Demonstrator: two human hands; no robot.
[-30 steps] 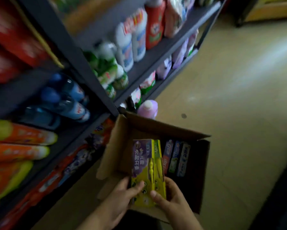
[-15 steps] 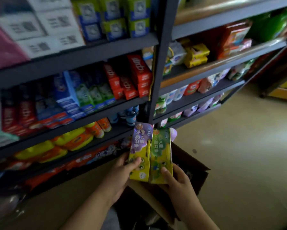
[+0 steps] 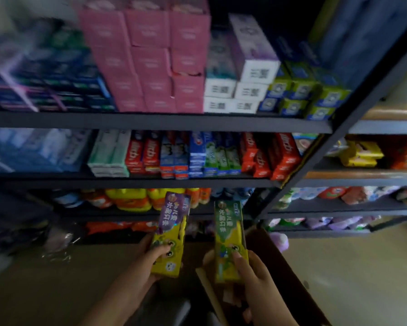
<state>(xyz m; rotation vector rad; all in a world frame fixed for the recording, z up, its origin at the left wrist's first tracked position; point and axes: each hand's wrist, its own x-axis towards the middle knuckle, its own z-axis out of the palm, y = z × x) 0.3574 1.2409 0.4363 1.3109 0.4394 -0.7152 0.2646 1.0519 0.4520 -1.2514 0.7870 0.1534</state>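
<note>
**Before the shelf rack (image 3: 164, 121), a carton in each hand**

At the rack's foot, toward its right upright, an open cardboard box (image 3: 289, 274) sits on the floor. Over the box's left edge, the green-topped carton (image 3: 229, 241) stands upright. The purple-topped carton (image 3: 171, 231) tilts beside it, apart. The left hand (image 3: 146, 267) has its fingers clamped on the purple carton's lower end, and the right hand (image 3: 256, 278) has its fingers clamped on the green one's.

Open gap between purple toothpaste box (image 3: 171, 231) in left hand (image 3: 148, 262) and green toothpaste box (image 3: 229, 241) in right hand (image 3: 256, 276). Beyond both grips, tightly packed yellow bottles (image 3: 131, 201). Right of right grip, cardboard carton (image 3: 289, 274) wall, shelf upright (image 3: 308, 161).
</note>
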